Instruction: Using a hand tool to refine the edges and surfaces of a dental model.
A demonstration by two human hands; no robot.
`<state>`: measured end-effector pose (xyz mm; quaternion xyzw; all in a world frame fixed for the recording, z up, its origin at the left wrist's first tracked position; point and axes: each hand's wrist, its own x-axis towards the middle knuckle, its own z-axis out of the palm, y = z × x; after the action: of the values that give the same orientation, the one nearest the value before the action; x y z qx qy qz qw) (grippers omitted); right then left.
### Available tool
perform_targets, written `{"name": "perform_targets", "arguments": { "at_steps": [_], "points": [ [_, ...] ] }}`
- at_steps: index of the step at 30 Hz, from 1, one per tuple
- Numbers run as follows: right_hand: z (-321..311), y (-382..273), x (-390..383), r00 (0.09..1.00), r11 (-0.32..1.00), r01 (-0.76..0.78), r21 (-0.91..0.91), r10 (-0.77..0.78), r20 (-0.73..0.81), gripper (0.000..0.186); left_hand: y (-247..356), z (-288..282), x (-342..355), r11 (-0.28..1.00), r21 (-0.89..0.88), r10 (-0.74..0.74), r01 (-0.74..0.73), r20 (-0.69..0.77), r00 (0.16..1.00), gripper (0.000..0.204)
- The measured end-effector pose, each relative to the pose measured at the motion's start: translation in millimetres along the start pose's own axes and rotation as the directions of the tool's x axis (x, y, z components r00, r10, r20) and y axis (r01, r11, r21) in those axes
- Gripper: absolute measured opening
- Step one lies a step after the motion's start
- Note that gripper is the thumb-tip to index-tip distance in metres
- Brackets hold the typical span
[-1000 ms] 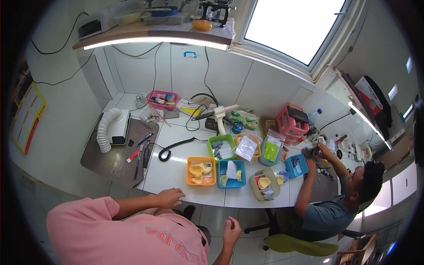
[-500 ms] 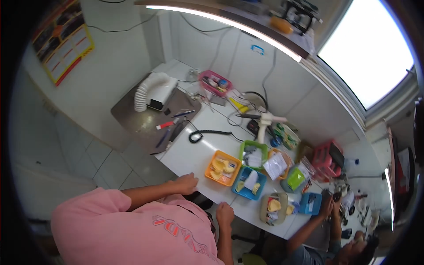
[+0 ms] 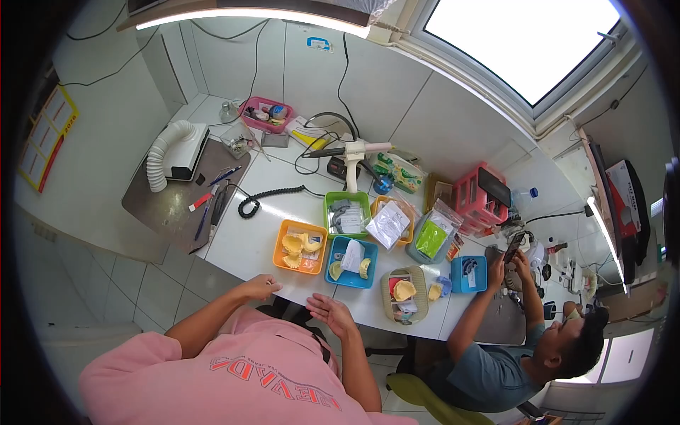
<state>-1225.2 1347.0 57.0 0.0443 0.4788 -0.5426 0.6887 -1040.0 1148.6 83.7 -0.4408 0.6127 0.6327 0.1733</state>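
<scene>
The left hand (image 3: 262, 287) is just short of the front edge of the desk (image 3: 244, 244), toward the left front corner, its fingers loosely curled in; whether anything small is inside them I cannot tell. The right hand (image 3: 331, 314) is beside it along the same edge, well spread, palm partly turned up, with nothing in it. Nearest to them, near the front edge, are an orange basket (image 3: 300, 270) with yellow dental models (image 3: 292, 244) in it and, just to its right, a blue basket (image 3: 348, 282) that carries two paler yellow pieces and a white paper (image 3: 352, 255). Behind these, farther from the front edge, a green basket (image 3: 327, 214) holds grey items and a sheet of paper. Further right along the front edge is a beige basket (image 3: 384, 292) with a yellowish model (image 3: 404, 290) on top. At the left end of the desk a white box with a ribbed hose (image 3: 161, 152) sits on a dark brown board (image 3: 152, 212), and a coiled black cord (image 3: 273, 193) lies between it and the baskets. By the right end, a co-worker (image 3: 489, 375) in a blue-grey shirt holds up a dark device (image 3: 514, 246).
</scene>
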Motion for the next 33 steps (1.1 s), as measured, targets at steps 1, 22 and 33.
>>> {"name": "perform_targets", "arguments": {
  "at_steps": [1,22,33],
  "points": [
    [-0.1,1.1,-0.1,1.0,1.0,0.003,0.006,-0.003,0.0,0.037,2.2,2.6,-0.2,1.0,0.006,-0.001,0.001,0.002,1.0,0.032],
    [8.2,7.2,1.8,0.986,0.996,0.083,0.042,-0.076,-0.147,0.027,-19.5,15.6,18.3,0.995,0.078,0.065,-0.061,-0.057,0.996,0.03],
    [19.9,14.5,9.8,0.991,0.96,0.133,0.245,-0.131,-0.025,0.038,-40.0,1.2,18.7,0.949,-0.296,0.095,-0.105,-0.049,0.994,0.024]
  ]
}}
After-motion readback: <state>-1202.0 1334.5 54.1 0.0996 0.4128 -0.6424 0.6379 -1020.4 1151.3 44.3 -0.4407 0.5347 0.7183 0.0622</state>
